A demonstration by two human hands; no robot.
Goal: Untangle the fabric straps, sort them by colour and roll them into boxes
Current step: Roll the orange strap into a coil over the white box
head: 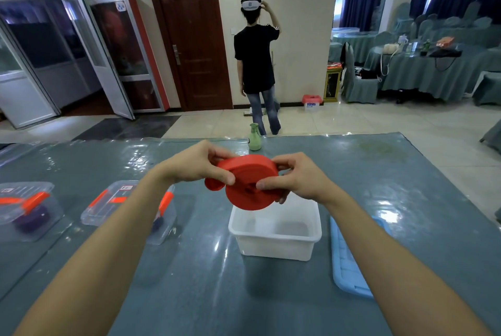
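Note:
A red fabric strap (pixel 248 182), wound into a thick flat roll, is held in the air over an open white box (pixel 275 235). My left hand (pixel 199 163) grips the roll's left side, thumb on its face, with a short loose end curling out below. My right hand (pixel 295 175) pinches the right side. The white box holds nothing that I can see. Two lidded clear boxes stand to the left: one (pixel 25 209) holds a purple roll, the other (pixel 127 205) is partly hidden by my left forearm and shows something dark inside.
A light blue lid (pixel 348 262) lies flat right of the white box. A small green bottle (pixel 254 137) stands at the table's far edge. The table (pixel 406 186) has a teal cloth under clear plastic. A person stands beyond it, back turned.

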